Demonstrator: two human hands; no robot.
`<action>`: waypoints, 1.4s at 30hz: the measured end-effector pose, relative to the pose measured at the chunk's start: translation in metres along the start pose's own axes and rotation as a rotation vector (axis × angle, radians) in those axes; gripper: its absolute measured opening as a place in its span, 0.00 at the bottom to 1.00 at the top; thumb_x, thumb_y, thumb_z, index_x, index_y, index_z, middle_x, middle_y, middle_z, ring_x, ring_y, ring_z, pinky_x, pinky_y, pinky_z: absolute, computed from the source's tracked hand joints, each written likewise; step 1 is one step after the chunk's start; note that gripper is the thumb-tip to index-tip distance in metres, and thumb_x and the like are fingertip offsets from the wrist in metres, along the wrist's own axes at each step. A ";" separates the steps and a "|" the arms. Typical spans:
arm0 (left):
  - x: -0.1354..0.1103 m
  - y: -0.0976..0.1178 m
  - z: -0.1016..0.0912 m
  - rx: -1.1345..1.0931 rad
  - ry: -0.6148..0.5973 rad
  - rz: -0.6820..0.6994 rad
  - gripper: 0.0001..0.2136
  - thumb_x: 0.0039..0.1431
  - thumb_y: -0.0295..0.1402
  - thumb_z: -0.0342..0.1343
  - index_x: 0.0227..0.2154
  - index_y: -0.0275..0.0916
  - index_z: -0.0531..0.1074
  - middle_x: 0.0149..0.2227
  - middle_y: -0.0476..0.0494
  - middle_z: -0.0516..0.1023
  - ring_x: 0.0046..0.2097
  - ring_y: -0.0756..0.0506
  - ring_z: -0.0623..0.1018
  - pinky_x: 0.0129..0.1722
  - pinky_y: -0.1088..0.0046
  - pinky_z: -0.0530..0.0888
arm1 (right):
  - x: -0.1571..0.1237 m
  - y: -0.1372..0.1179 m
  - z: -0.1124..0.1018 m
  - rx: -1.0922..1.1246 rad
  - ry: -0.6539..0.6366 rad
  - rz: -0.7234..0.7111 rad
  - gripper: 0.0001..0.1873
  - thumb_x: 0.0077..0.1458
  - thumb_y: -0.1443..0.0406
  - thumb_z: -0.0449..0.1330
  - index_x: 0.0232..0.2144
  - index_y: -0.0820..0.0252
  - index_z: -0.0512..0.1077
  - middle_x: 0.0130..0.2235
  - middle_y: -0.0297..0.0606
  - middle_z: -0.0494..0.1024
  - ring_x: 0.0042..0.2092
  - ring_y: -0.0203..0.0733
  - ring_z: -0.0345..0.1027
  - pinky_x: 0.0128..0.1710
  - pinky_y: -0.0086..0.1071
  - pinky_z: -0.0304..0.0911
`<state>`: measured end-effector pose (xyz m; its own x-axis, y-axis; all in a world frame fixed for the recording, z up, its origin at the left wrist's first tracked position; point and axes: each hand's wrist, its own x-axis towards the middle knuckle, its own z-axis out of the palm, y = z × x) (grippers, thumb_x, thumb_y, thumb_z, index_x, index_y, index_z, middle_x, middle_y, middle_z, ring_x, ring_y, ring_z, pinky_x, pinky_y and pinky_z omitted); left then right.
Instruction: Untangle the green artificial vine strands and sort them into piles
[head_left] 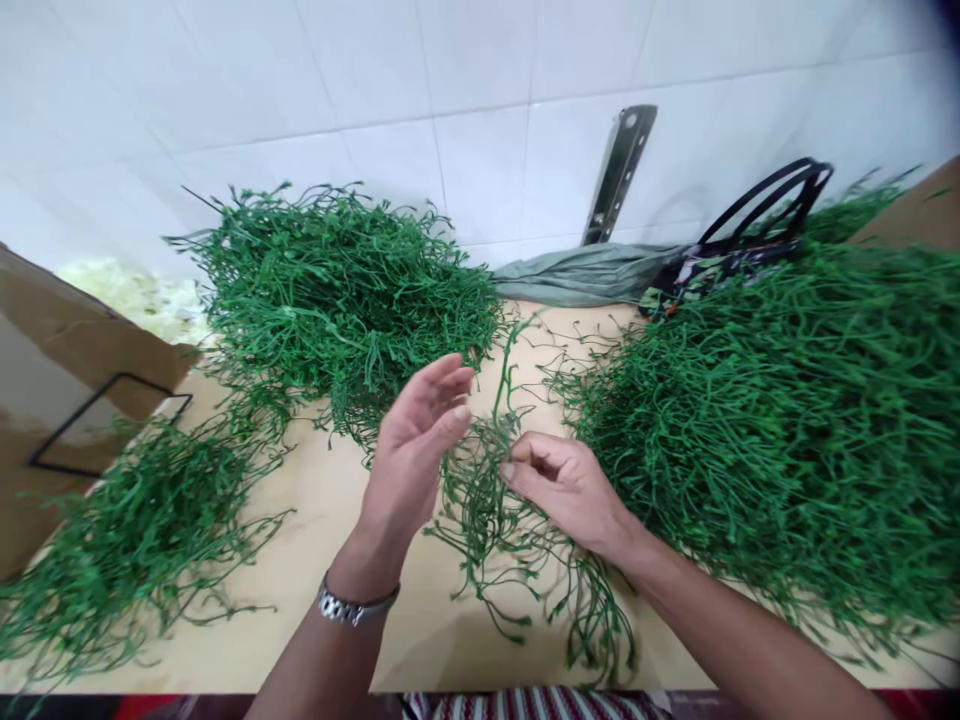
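Observation:
My left hand (420,435), with a silver watch (352,604) on its wrist, is raised over the table, its fingers apart and nothing in them. To its right, my right hand (559,485) has thumb and forefinger pinched together at a thin green stem, which looks like an artificial flower stem. A longer green stem (504,375) stretches away from the pinch toward the wall. Under and between both hands lies a loose small heap of green stems (484,510), tangled together. The exact point of the pinch is partly hidden by the fingers.
Big piles of green stems lie at the back left (337,290) and right (787,430), with a smaller pile (142,540) at left. Cardboard (75,370) and a black wire frame (109,385) edge the left. A grey-green cloth (577,275) and dark bag (720,265) sit by the wall.

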<state>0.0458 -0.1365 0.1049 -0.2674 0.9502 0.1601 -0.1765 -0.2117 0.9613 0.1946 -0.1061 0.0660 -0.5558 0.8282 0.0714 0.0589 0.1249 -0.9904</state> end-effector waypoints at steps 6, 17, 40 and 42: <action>-0.046 0.006 -0.001 0.869 -0.130 0.379 0.08 0.54 0.24 0.51 0.36 0.39 0.70 0.34 0.45 0.73 0.38 0.48 0.72 0.37 0.73 0.69 | 0.005 0.000 -0.003 0.088 0.045 -0.009 0.12 0.51 0.61 0.55 0.21 0.61 0.62 0.19 0.27 0.58 0.22 0.29 0.51 0.21 0.25 0.50; -0.043 -0.035 -0.004 0.783 0.001 0.275 0.07 0.52 0.23 0.51 0.32 0.40 0.71 0.28 0.46 0.74 0.32 0.47 0.72 0.33 0.73 0.67 | 0.005 0.000 0.008 -0.045 -0.034 -0.119 0.14 0.52 0.61 0.56 0.19 0.63 0.66 0.23 0.32 0.62 0.27 0.32 0.57 0.27 0.27 0.55; -0.032 -0.016 -0.006 0.282 -0.051 -0.148 0.02 0.48 0.27 0.55 0.24 0.34 0.69 0.23 0.50 0.65 0.25 0.53 0.62 0.23 0.80 0.59 | 0.010 0.001 0.000 -0.414 -0.042 -0.385 0.05 0.53 0.68 0.55 0.33 0.62 0.69 0.32 0.37 0.71 0.37 0.38 0.65 0.37 0.33 0.61; -0.031 -0.014 -0.006 0.300 -0.090 -0.173 0.02 0.46 0.27 0.56 0.23 0.34 0.70 0.21 0.50 0.65 0.24 0.53 0.62 0.23 0.79 0.59 | 0.009 0.002 -0.002 -0.429 -0.061 -0.381 0.05 0.53 0.68 0.55 0.33 0.61 0.69 0.32 0.38 0.72 0.37 0.39 0.65 0.38 0.34 0.61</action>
<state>0.0505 -0.1640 0.0849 -0.1707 0.9853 -0.0040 0.0778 0.0175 0.9968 0.1915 -0.0969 0.0654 -0.6498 0.6499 0.3942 0.1691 0.6292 -0.7586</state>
